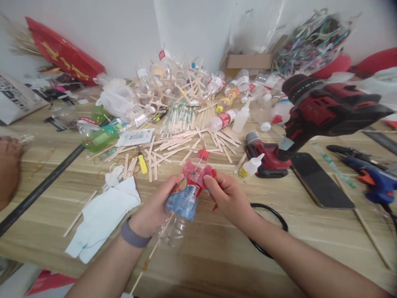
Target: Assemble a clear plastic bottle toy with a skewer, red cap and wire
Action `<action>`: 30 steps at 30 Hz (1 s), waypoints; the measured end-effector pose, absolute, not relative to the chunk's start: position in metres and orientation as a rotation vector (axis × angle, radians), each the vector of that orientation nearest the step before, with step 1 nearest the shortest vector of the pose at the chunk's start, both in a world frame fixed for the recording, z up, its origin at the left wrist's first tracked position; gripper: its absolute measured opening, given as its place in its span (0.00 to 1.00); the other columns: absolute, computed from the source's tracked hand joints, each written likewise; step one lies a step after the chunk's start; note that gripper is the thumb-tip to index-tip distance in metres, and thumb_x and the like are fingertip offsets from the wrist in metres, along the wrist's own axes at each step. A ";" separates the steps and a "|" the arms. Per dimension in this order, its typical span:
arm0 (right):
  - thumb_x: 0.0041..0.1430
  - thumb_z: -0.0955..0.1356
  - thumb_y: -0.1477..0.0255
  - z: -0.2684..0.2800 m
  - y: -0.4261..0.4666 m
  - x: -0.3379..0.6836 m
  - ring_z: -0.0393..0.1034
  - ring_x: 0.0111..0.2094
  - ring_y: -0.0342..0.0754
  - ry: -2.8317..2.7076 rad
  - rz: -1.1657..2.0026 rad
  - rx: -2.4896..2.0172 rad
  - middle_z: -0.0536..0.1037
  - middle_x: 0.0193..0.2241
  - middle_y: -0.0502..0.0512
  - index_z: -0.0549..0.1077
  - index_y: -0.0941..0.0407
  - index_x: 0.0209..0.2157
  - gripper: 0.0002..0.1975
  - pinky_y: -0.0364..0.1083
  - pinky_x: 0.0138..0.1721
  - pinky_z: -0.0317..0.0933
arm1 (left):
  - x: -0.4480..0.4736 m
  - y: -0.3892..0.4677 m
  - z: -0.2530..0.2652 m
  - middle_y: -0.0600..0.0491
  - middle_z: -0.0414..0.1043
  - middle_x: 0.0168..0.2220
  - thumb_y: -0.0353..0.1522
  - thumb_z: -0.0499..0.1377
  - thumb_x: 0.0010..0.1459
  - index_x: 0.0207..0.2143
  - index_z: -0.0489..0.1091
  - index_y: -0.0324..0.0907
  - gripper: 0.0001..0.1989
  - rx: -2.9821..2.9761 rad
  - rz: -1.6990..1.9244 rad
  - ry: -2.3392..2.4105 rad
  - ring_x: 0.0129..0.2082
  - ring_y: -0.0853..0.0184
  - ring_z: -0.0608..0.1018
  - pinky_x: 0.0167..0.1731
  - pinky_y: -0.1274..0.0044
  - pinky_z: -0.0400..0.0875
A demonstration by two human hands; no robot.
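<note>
A clear plastic bottle [177,230] with a red cap and a blue, red and pink label [182,203] is tilted over the near part of the table. My left hand [158,205] is wrapped round its left side. On the right side, my right hand [228,192] pinches a loose red edge of the label, thumb against fingers. A thin wooden stick [151,255] runs from the bottle's lower part toward the front edge, with an orange-brown band around it. Whether the stick goes inside the bottle or behind it, I cannot tell.
Craft sticks [173,142] and plastic bottles are heaped at the back. On the right are a red cordless drill [325,107], a small glue bottle [250,166], a phone [321,180] and a blue glue gun [378,182]. White cloth [107,219] lies left; another person's hand [9,165] rests beyond.
</note>
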State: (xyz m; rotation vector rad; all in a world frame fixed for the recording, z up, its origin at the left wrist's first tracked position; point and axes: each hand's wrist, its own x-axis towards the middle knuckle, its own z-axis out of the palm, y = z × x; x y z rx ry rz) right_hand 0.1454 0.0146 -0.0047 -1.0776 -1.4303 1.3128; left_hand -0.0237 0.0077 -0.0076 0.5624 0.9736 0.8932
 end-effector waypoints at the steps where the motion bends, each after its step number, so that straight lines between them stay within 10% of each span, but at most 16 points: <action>1: 0.57 0.64 0.60 -0.003 0.014 0.146 0.47 0.19 0.39 -1.459 1.266 -1.080 0.55 0.16 0.43 0.56 0.54 0.18 0.20 0.42 0.22 0.43 | -0.020 0.009 -0.007 0.53 0.79 0.34 0.41 0.63 0.53 0.37 0.76 0.42 0.13 0.578 0.915 0.979 0.36 0.64 0.79 0.38 0.76 0.72; 5: 0.59 0.62 0.67 0.001 0.011 0.146 0.50 0.20 0.40 -1.699 1.083 -1.052 0.57 0.16 0.44 0.56 0.54 0.18 0.17 0.43 0.23 0.44 | -0.013 0.006 -0.004 0.52 0.80 0.41 0.44 0.64 0.52 0.43 0.75 0.43 0.19 0.696 0.963 1.031 0.44 0.62 0.77 0.45 0.75 0.69; 10: 0.63 0.59 0.71 0.000 0.009 0.146 0.52 0.19 0.40 -1.862 0.863 -0.989 0.58 0.16 0.44 0.54 0.53 0.19 0.17 0.43 0.24 0.51 | -0.016 0.004 0.002 0.53 0.79 0.29 0.45 0.66 0.49 0.35 0.75 0.40 0.19 0.537 0.847 0.975 0.26 0.68 0.78 0.29 0.78 0.71; 19: 0.56 0.64 0.75 0.012 0.013 0.161 0.46 0.18 0.43 -2.111 0.758 -0.653 0.54 0.15 0.42 0.56 0.51 0.16 0.18 0.58 0.60 0.52 | -0.008 0.000 0.009 0.59 0.74 0.20 0.39 0.65 0.52 0.28 0.73 0.40 0.11 0.322 0.857 0.800 0.20 0.72 0.74 0.25 0.82 0.70; 24: 0.58 0.63 0.64 0.027 0.003 0.158 0.46 0.15 0.41 -1.626 1.381 -0.739 0.53 0.12 0.43 0.62 0.51 0.14 0.20 0.53 0.35 0.68 | -0.012 -0.002 -0.003 0.51 0.73 0.19 0.56 0.57 0.50 0.25 0.73 0.38 0.28 0.439 0.576 0.725 0.19 0.68 0.74 0.20 0.79 0.67; 30: 0.49 0.69 0.60 0.025 -0.006 0.150 0.40 0.13 0.38 -0.984 1.578 -0.936 0.51 0.12 0.43 0.65 0.54 0.14 0.18 0.41 0.13 0.43 | -0.009 -0.003 -0.006 0.50 0.76 0.28 0.57 0.59 0.48 0.35 0.75 0.39 0.30 0.678 0.695 0.797 0.27 0.64 0.76 0.27 0.77 0.69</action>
